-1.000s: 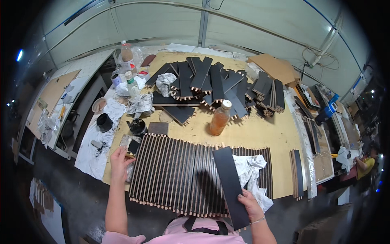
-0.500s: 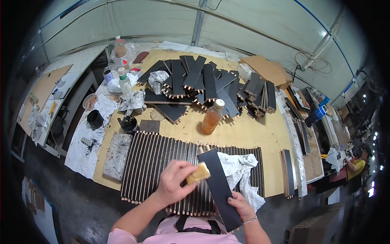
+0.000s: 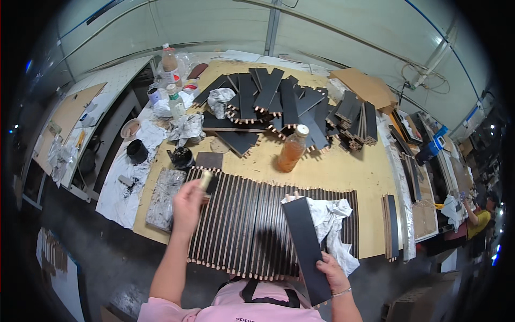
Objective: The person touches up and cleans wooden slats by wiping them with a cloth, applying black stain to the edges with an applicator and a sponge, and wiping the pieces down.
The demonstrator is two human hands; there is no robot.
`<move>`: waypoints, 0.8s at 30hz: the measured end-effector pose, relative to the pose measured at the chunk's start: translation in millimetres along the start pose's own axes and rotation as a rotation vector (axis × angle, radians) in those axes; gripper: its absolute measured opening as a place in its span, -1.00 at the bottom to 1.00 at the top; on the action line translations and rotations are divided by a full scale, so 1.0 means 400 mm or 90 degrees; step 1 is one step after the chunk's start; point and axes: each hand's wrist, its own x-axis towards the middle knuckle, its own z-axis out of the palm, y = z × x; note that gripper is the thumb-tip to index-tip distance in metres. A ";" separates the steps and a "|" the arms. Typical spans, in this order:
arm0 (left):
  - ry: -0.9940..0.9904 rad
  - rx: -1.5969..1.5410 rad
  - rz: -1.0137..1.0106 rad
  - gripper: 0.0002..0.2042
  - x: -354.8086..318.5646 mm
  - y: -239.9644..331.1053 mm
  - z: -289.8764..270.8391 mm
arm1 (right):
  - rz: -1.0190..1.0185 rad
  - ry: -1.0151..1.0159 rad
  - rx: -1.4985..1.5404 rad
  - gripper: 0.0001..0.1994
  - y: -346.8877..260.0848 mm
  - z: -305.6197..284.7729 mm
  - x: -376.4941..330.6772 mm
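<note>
Fingers of the right hand [image 3: 333,272] clasp a black board [image 3: 306,241], seemingly unfinished, above the row of slats [image 3: 236,225], those of the left hand [image 3: 188,203] pinch a pale pad [image 3: 206,180], while the board heap [image 3: 270,90] beyond may be done.

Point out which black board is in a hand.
The flat, black, rectangular board in the right hand, above the row of narrow dark strips. No other board is held; the black boards piled farther back lie untouched.
</note>
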 end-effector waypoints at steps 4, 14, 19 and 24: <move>0.109 -0.066 -0.146 -0.66 0.091 -0.168 -0.289 | -0.061 0.089 -0.031 -0.52 0.007 -0.049 0.007; 0.256 0.693 -0.044 -0.73 0.142 -0.205 -0.342 | -0.153 0.215 0.072 -0.60 -0.042 -0.149 -0.054; -0.056 0.342 0.173 -0.70 -0.006 0.046 0.182 | -0.210 0.212 0.220 -0.57 -0.077 -0.220 -0.065; -0.545 0.492 0.409 -0.05 -0.214 -0.031 0.774 | -0.248 0.242 0.261 -0.52 -0.119 -0.250 -0.097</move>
